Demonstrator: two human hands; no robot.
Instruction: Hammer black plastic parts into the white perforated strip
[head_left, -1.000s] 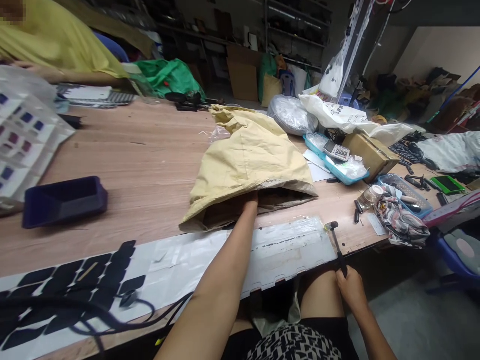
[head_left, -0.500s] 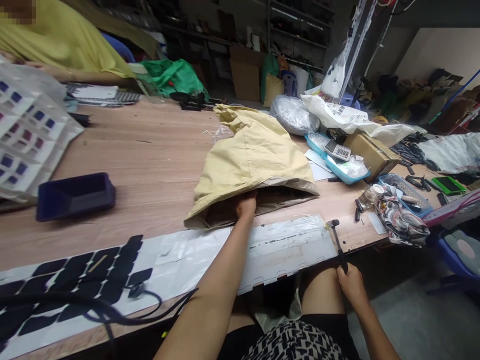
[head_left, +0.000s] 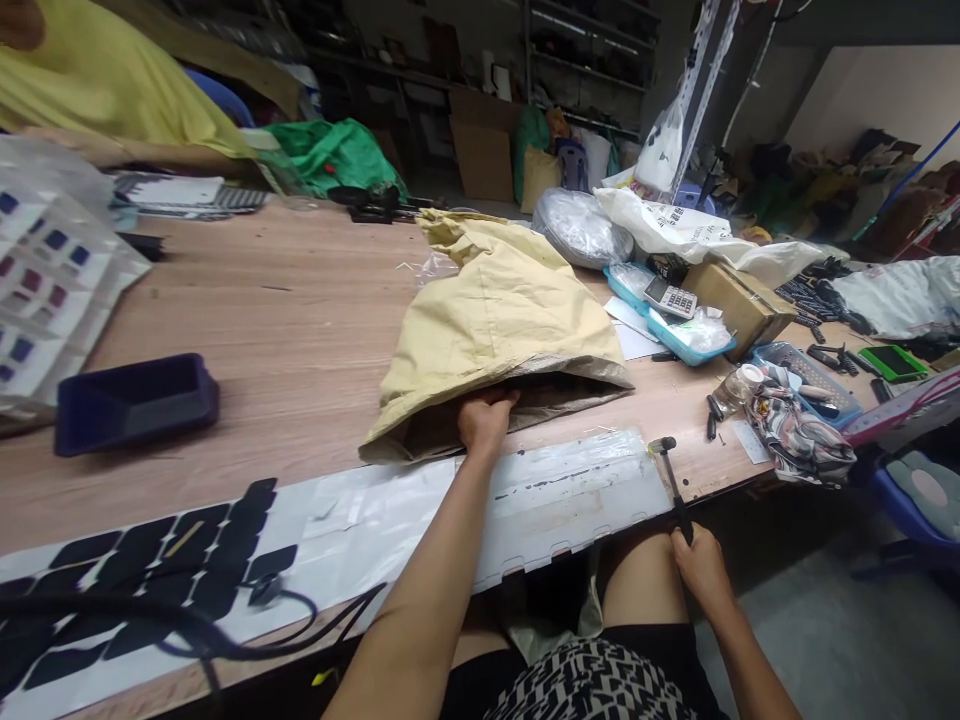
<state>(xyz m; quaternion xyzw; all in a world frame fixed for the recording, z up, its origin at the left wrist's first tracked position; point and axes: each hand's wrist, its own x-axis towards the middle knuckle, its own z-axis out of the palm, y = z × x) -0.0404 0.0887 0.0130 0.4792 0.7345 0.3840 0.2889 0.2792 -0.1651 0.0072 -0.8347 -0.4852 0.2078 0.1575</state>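
Taken from a single head-worn camera. Looks forward and down from just behind the near edge of the worktop (head_left: 300,320), close above the lap (head_left: 641,590). Shows that edge aslant, climbing from lower left towards the right. Covers the worktop across to its far edge, then reaches past to dim shelving (head_left: 589,65) well beyond. Crops the worktop's left end.

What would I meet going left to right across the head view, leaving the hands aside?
Dark blue tray → yellow sack → small hammer → crumpled patterned cloth → green-edged item.
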